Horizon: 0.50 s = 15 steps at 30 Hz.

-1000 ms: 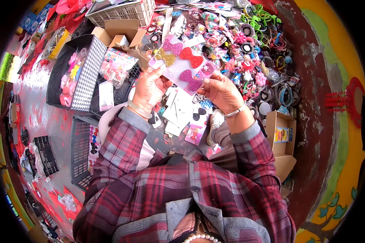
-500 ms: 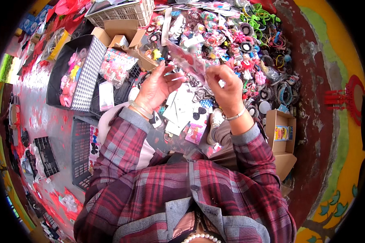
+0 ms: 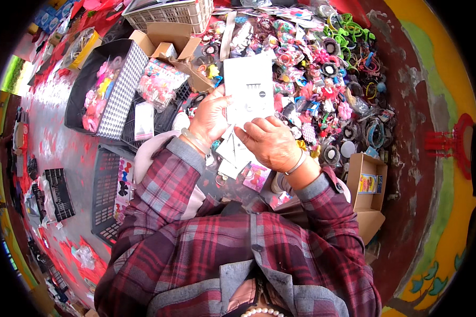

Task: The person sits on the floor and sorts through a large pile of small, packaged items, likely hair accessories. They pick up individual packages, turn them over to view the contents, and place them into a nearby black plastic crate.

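Note:
A flat white card or packet [image 3: 248, 79] with small dark print and a dark round spot is held up in front of me. My left hand [image 3: 209, 119] grips its left edge, the thumb lying on the face. At its lower right corner, the curled fingers of my right hand [image 3: 272, 142] pinch the edge; the fingertips are partly hidden. Below my hands, white cards [image 3: 232, 158] lie in a loose pile beside a pink printed card [image 3: 256, 176]. Just beyond spreads a heap of hair ties and small trinkets [image 3: 301, 68].
To the left stand a black-and-white checked box [image 3: 122, 90] with pink items, an opened cardboard box [image 3: 169, 34] and a dark plastic basket [image 3: 107, 195]. A small cardboard box [image 3: 365, 182] sits at the right. Green hair bands [image 3: 354, 34] lie far right; a pale crate [image 3: 169, 16] stands at the back.
The tilted, see-through pink-patterned piece at my right hand is no longer seen; a white face now shows there. My right hand has come down and left, and my left hand now grips the edge.

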### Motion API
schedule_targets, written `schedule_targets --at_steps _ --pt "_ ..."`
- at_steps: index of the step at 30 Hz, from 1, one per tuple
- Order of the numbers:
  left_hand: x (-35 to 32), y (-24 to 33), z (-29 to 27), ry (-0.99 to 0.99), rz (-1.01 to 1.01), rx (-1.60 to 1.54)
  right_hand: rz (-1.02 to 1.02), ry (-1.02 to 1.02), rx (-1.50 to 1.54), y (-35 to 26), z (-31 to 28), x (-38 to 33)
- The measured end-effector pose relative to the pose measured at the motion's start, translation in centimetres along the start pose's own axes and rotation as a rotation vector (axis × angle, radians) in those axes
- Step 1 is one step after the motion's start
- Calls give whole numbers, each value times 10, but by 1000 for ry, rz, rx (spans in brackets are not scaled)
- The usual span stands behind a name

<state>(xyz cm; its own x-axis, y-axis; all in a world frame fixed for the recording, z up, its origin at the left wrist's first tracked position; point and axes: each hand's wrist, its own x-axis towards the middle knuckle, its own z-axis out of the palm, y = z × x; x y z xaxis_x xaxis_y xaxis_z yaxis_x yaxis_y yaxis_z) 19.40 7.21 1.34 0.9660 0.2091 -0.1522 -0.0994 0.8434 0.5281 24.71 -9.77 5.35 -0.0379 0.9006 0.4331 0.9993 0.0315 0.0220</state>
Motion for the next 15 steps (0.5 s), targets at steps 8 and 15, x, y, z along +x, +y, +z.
schedule_targets --at_steps 8,15 --pt "0 -1 -3 -20 -15 196 315 277 459 15 -6 1" --pt "-5 -8 5 -185 -185 296 1051 526 1083 74 6 -28"
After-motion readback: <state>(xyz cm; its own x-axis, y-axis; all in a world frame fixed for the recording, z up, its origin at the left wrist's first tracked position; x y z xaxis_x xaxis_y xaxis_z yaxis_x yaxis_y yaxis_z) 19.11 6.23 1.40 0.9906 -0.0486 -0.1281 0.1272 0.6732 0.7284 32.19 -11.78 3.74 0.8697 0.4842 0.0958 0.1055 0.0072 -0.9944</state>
